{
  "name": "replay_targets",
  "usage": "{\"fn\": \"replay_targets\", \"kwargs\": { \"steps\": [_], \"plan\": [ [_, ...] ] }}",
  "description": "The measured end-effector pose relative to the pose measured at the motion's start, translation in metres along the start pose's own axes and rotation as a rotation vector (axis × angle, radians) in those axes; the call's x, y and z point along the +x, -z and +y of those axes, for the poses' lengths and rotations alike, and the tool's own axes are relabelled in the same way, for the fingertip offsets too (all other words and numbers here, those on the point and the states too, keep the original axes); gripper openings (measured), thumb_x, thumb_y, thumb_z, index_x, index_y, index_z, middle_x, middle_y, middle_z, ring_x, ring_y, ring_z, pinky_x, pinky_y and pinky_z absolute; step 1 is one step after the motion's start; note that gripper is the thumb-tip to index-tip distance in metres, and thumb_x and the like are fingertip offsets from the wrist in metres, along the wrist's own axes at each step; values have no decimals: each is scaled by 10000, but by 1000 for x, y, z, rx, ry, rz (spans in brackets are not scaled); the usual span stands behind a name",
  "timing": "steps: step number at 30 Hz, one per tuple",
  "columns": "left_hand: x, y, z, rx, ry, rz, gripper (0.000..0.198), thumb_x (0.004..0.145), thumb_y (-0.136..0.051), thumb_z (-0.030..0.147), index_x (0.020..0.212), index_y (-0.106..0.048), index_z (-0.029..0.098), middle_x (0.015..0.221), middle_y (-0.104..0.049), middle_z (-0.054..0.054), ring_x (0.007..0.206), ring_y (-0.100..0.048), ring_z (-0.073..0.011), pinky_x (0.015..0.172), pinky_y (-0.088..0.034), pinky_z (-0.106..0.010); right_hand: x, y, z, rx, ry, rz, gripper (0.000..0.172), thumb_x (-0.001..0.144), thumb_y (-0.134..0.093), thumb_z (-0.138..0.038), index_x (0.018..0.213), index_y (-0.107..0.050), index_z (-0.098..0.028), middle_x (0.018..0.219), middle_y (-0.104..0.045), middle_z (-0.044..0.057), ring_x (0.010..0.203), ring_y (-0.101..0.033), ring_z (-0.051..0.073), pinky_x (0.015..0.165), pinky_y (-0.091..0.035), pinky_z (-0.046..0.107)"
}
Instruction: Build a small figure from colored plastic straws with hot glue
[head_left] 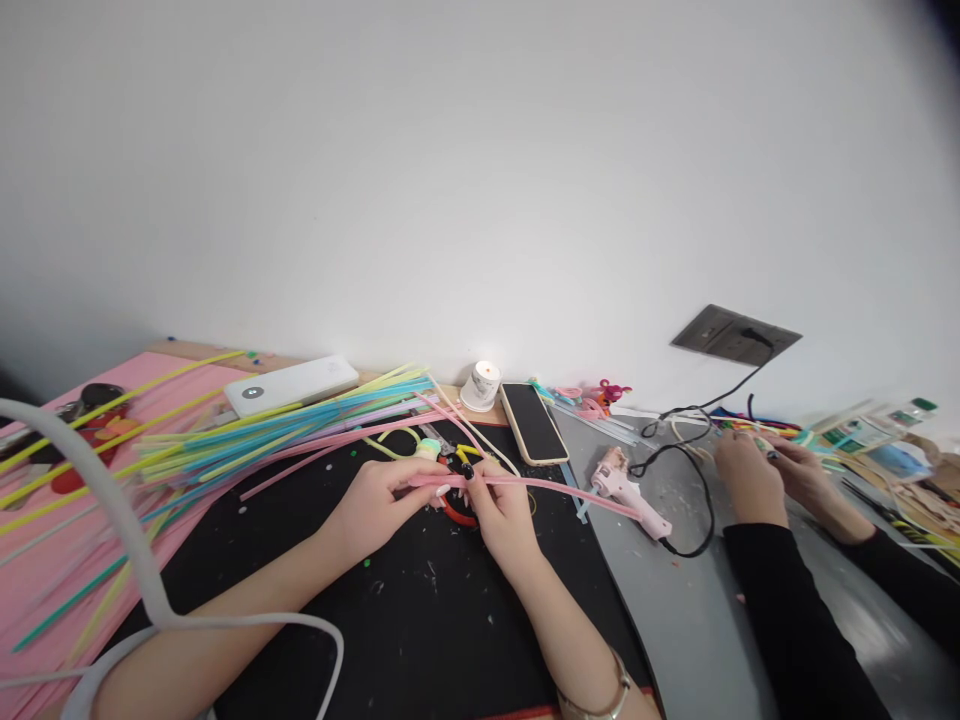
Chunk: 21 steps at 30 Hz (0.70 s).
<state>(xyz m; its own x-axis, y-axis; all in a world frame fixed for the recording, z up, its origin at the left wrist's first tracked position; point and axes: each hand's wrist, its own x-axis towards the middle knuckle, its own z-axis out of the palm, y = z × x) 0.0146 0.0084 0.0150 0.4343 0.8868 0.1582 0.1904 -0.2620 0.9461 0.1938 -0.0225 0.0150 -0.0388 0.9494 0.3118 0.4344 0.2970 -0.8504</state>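
Observation:
Between my two hands runs a bundle of pink pipe cleaners [570,490], held level above the black mat [330,610]. My left hand [386,500] pinches its left end between thumb and fingers. Close beside it, my right hand [499,505] grips the same stems, and their long ends stretch out to the right. Behind my fingers lie scissors with red-orange handles [459,512], partly hidden. A pale green and yellow pipe-cleaner piece [427,448] sits just past my left hand.
Many coloured pipe cleaners [277,440] spread over the left side, near a white power bank [292,387]. Farther back stand a paper cup [480,385] and a phone [535,424]. A corded pink glue gun [630,495] lies right, beside another person's hands [757,475]. A white cable [142,530] crosses the left foreground.

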Motion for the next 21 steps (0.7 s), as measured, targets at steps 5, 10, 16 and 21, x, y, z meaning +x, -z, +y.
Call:
{"fn": "replay_targets", "kwargs": {
  "steps": [5, 10, 16, 21],
  "plan": [
    [2, -1, -1, -79, 23, -8, 226, 815, -617, 273, 960, -756, 169, 985, -769, -53, 774, -733, -196, 773, -599, -300, 0, -1, 3, 27, 11, -32, 311, 921, -465, -298, 635, -523, -190, 603, -507, -13, 579, -470, 137, 572, -353, 246],
    [2, -1, -5, -102, 39, -15, 200, 815, -614, 235, 922, -768, 166, 907, -778, -48, 755, -728, -186, 756, -590, -279, -1, -2, 7, 16, 42, -32, 313, 925, -468, -299, 644, -540, -181, 611, -518, -12, 585, -478, 132, 577, -353, 242],
    [2, -3, -4, -158, 93, -28, 178, 793, -651, 227, 899, -776, 159, 851, -782, -52, 784, -724, -201, 763, -583, -280, 0, -2, 6, -14, 64, -19, 320, 913, -461, -281, 616, -527, -183, 595, -526, -8, 577, -494, 136, 572, -357, 245],
    [3, -5, -2, -246, 174, -25, 188, 759, -694, 247, 893, -778, 145, 831, -786, -64, 782, -733, -223, 773, -594, -315, 1, -2, 7, -11, 62, -25, 318, 910, -470, -279, 615, -532, -180, 600, -535, -3, 584, -502, 139, 581, -361, 247]
  ]
}}
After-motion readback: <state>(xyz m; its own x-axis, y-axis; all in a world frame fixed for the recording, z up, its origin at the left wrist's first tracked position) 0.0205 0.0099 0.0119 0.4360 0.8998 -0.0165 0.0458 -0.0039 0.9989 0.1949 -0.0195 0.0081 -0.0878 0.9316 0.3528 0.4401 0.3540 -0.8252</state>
